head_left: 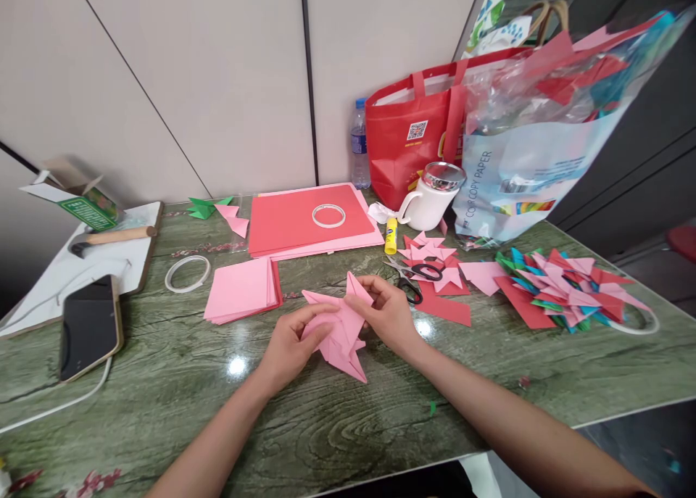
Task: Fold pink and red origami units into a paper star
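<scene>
Both hands hold a pink folded paper piece (pixel 341 331) with several pointed flaps, just above the green table. My left hand (pixel 296 342) pinches its left side, thumb and index finger on top. On the upper right, my right hand (pixel 387 313) grips a pointed flap between thumb and fingers. Black-handled scissors (pixel 412 280) lie just beyond my right hand. Behind my left hand is a stack of pink paper squares (pixel 239 289) with red sheets under it.
A roll of tape (pixel 188 274) and a phone (pixel 91 328) lie left. Red sheets (pixel 288 222), a glue stick (pixel 391 237) and a white mug (pixel 432 199) are behind. Folded paper pieces (pixel 565 284) pile up right, before a plastic copy-paper bag (pixel 522 172).
</scene>
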The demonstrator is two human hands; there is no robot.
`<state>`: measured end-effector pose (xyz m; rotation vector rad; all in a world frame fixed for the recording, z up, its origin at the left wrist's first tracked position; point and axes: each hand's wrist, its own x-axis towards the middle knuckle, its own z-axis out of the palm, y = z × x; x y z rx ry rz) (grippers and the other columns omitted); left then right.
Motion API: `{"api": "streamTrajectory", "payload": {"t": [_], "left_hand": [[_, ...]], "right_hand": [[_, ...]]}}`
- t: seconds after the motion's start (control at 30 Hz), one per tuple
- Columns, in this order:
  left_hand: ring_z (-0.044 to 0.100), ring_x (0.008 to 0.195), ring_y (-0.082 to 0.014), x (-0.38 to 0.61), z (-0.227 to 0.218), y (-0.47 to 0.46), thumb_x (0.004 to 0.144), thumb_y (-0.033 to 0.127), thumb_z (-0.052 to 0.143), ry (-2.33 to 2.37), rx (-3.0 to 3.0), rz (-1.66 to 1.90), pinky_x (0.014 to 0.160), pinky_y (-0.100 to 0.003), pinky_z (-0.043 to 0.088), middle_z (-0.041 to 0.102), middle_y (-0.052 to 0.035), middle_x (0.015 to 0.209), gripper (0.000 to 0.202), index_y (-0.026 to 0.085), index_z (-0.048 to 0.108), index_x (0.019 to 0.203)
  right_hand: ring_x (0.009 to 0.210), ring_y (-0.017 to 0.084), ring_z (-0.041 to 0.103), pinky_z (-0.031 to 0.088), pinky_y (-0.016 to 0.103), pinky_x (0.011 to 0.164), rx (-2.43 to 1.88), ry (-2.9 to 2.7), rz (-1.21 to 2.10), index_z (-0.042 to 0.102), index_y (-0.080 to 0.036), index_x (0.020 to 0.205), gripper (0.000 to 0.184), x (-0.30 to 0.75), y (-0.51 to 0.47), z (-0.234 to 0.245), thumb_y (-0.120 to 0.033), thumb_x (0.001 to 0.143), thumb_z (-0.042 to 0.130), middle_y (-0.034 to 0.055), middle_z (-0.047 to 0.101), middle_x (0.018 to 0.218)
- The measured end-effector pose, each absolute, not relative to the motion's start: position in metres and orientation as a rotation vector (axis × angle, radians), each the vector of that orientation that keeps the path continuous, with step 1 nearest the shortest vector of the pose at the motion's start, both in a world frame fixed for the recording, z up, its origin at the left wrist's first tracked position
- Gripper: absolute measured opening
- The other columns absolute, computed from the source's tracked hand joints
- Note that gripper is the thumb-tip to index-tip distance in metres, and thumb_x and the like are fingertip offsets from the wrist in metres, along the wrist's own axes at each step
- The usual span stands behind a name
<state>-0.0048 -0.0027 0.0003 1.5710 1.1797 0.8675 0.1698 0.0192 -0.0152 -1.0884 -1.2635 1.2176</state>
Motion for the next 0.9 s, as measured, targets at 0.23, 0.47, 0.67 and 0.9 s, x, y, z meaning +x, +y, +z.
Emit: {"api": "streamTrajectory", "payload": {"t": [0.23, 0.47, 0.67, 0.9], "left_hand": [[0.064, 0.093, -0.0213, -0.0034, 0.0016, -0.0042, 0.079, 0.026, 0.059, 1.215, 1.582, 0.880, 0.085, -0.031, 0.047, 0.071, -0.0048, 0.104, 0.027, 0.019, 0.068, 0.103], [0.065, 0.091, -0.0191, -0.0007, 0.0055, -0.0046, 0.080, 0.023, 0.056, 1.258, 1.695, 0.858, 0.082, -0.028, 0.048, 0.071, -0.0041, 0.102, 0.026, 0.018, 0.068, 0.102], [0.066, 0.086, -0.0178, 0.0002, 0.0032, -0.0081, 0.081, 0.020, 0.053, 1.259, 1.775, 0.915, 0.075, -0.025, 0.050, 0.072, -0.0041, 0.099, 0.025, 0.018, 0.067, 0.101], [0.066, 0.082, -0.0166, -0.0002, -0.0040, -0.0096, 0.084, 0.020, 0.050, 1.239, 1.926, 0.902, 0.071, -0.024, 0.049, 0.072, -0.0038, 0.096, 0.025, 0.019, 0.065, 0.104]], "right_hand": [[0.066, 0.013, 0.054, 0.043, 0.024, 0.057, -1.057, -1.298, 1.189, 0.058, -0.018, 0.088, 0.028, 0.1707, 0.0204, -0.0124, -0.038, 0.071, 0.068, 0.0002, 0.059, 0.076], [0.060, 0.012, 0.048, 0.038, 0.022, 0.052, -1.111, -1.453, 1.216, 0.059, -0.017, 0.078, 0.025, 0.1745, 0.0221, -0.0080, -0.039, 0.071, 0.068, -0.0030, 0.052, 0.067], [0.070, 0.015, 0.054, 0.042, 0.024, 0.060, -1.133, -1.457, 1.281, 0.062, -0.016, 0.092, 0.031, 0.1719, 0.0210, -0.0097, -0.040, 0.073, 0.065, 0.0013, 0.059, 0.080], [0.063, 0.013, 0.051, 0.041, 0.023, 0.056, -1.133, -1.320, 1.346, 0.061, -0.015, 0.090, 0.028, 0.1685, 0.0156, -0.0150, -0.035, 0.070, 0.067, -0.0012, 0.057, 0.072]]}}
